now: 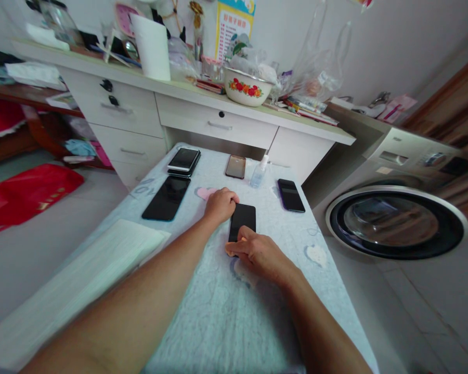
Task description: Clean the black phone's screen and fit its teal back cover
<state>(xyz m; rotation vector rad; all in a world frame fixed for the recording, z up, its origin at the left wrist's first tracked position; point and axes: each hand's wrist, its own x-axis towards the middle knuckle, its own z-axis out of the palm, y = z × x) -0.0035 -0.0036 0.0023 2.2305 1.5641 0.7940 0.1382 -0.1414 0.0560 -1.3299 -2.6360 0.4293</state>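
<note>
A black smartphone (243, 218) lies screen up in the middle of the cloth-covered table. My left hand (220, 204) is closed at its upper left corner, fingers curled against the edge. Over the phone's lower end, my right hand (259, 254) pinches a small orange cloth (231, 249) against the screen; most of the cloth is hidden under the fingers. Beyond the phone stand a clear spray bottle (259, 174) and a brownish phone case (236, 167). Another phone (291, 196) lies to the right.
On the table's left are a large dark phone (167, 198) and a small stack of devices (183, 159). A long pale folded sheet (78, 280) runs along the left edge. A white drawer desk (214, 117) stands behind, a washing machine (398, 197) at right.
</note>
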